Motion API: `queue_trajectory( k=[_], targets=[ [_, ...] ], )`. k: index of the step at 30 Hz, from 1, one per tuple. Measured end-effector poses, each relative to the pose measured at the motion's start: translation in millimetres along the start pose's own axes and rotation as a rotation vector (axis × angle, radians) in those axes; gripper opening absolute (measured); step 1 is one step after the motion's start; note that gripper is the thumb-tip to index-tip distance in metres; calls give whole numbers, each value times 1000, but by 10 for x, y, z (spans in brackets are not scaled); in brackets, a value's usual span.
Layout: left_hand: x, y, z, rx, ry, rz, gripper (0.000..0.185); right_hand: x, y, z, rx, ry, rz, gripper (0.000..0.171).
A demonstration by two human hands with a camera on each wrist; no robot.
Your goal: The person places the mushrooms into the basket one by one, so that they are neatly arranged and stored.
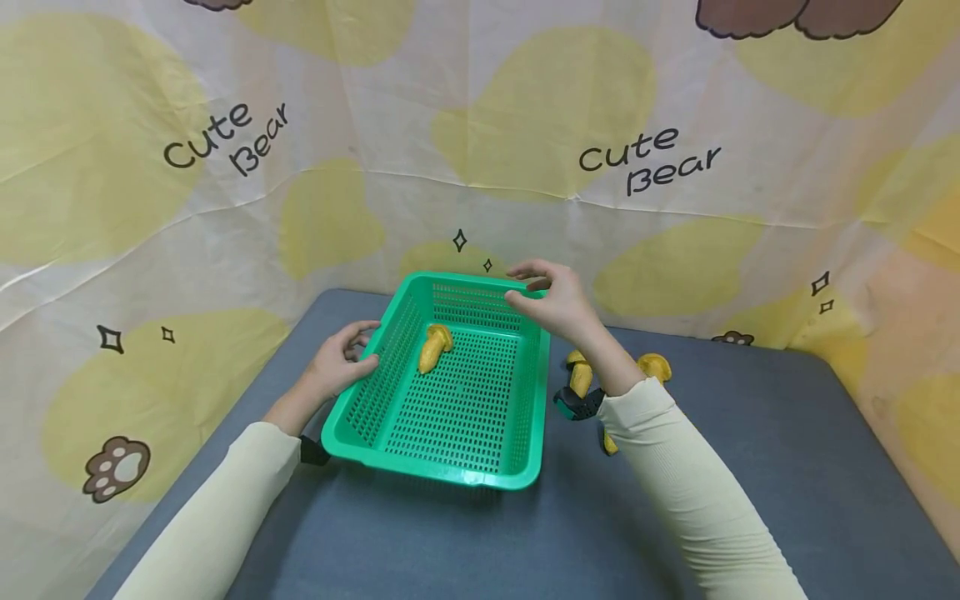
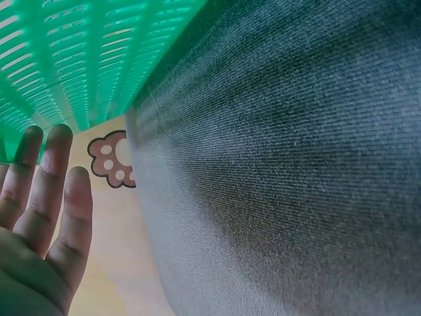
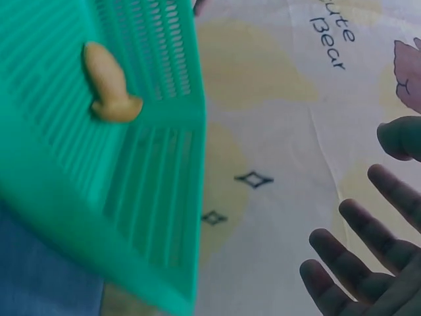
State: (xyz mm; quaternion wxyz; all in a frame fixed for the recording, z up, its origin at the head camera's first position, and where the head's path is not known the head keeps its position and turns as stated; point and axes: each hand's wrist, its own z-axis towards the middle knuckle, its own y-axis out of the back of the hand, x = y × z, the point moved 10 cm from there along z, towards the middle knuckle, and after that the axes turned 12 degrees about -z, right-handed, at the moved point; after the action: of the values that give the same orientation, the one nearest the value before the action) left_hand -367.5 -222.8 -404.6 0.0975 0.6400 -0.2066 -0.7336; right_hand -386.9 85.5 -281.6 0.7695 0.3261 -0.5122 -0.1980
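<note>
1. Cloth backdrop (image 1: 517, 108), printed "Cute Bear", stands behind everything.
2. Dark grey surface (image 1: 720, 450) spreads below.
3. Green perforated basket (image 1: 431, 477) sits between both grips, its left rim just beside the left one, its far right corner beside the right.
4. Right grip (image 1: 555, 304) is spread wide and has hold of nothing; the right wrist view shows its fingers apart from the basket.
5. Left grip (image 1: 337, 364) is also parted, thumb and fingers along the basket's left side; whether they touch it I cannot tell.
6. Yellow mushroom (image 1: 433, 350) lies inside the basket, near the left wall, closer to the left grip, touched by neither.
7. More yellow mushrooms (image 1: 581, 377) lie right of the basket, partly behind the right arm.
</note>
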Motion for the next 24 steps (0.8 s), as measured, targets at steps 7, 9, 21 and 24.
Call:
queue_trajectory(
  k=[7,9,21,24],
  targets=[
    [6,0,-1,-2,5,6,58,-167,155,-156,-22,19,-97,31],
    [6,-2,-3,-1,2,7,58,-239,183,-196,-21,4,-121,32],
    [-1,0,-19,-7,1,11,58,-825,122,-297,64,-106,-288,34],
    [-5,2,-22,-6,4,15,58,-933,69,-315,109,-106,-335,33]
  ],
)
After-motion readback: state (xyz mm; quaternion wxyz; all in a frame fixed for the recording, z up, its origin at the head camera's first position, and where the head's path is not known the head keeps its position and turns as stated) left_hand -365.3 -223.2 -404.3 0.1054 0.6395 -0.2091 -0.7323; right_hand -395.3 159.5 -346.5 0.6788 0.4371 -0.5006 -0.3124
